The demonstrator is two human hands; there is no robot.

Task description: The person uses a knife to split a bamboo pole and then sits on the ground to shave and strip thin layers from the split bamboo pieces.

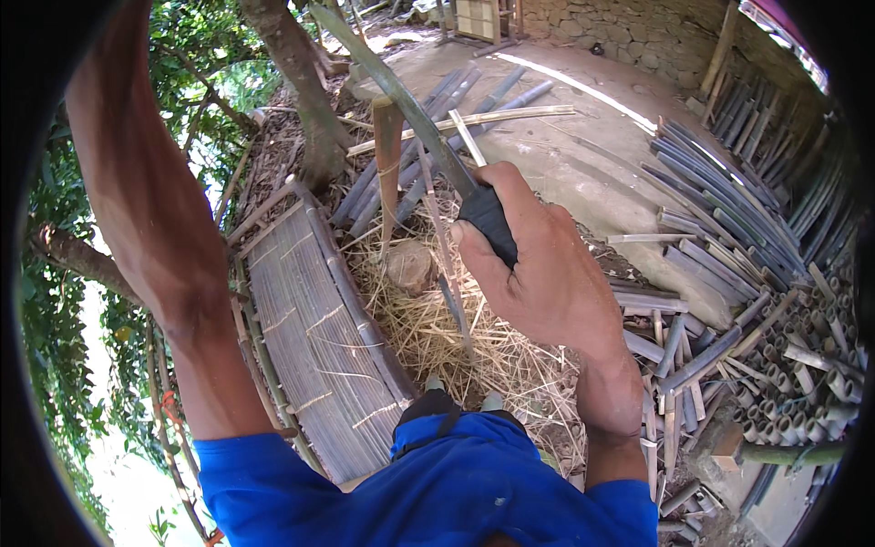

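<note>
My right hand point(547, 264) is wrapped around the black-wrapped handle point(492, 228) of a machete. Its long, slightly curved grey blade point(396, 91) slants up and to the left, ending near the top of the view. My left forearm point(150, 201) is raised along the left side and passes out at the top edge, so the hand itself is hidden. Behind the blade, a brown wooden stake point(386, 164) stands close to a cut stump point(410, 266). Pale shavings and split strips point(519, 365) cover the ground before my feet.
A slatted bamboo bench point(310, 337) lies left of the shavings, beside a tree trunk point(296, 82). Bamboo poles point(510, 91) rest on the ground ahead. To the right are stacked dark poles point(720, 182) and a heap of short bamboo tubes point(802, 392). A stone wall point(611, 32) stands behind.
</note>
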